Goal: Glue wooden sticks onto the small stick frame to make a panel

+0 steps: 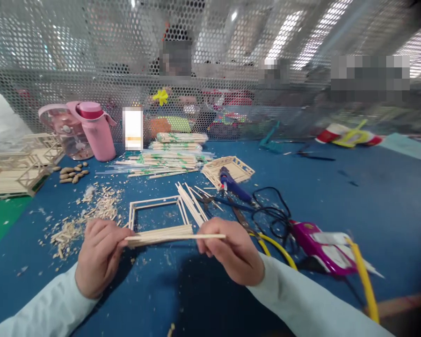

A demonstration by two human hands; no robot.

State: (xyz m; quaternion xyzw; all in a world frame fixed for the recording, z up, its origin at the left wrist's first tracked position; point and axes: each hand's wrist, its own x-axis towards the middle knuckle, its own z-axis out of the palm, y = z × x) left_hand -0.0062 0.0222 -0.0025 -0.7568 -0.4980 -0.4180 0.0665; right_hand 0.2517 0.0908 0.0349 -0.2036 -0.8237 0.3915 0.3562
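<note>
My left hand (pixel 101 257) is closed, pinching the left ends of a row of thin wooden sticks (pixel 161 232) above the blue table. My right hand (pixel 233 252) is closed too, with thumb and fingers on one long wooden stick (pixel 212 236) that lies along the row's near edge and sticks out to the right. Just behind the row is a rectangular frame (pixel 156 201) built of sticks, its near side hidden by the row. More loose sticks (pixel 192 206) lie beside the frame, close to my right hand.
A blue glue gun (pixel 235 186) rests by a stick tray (pixel 245 171). Yellow-handled scissors (pixel 266 243) and a magenta device (pixel 308 241) lie to the right. Wood scraps (pixel 101 203), a pink bottle (pixel 98 133) and packaged sticks (pixel 177 157) sit left and behind. A perforated screen (pixel 101 51) closes the back.
</note>
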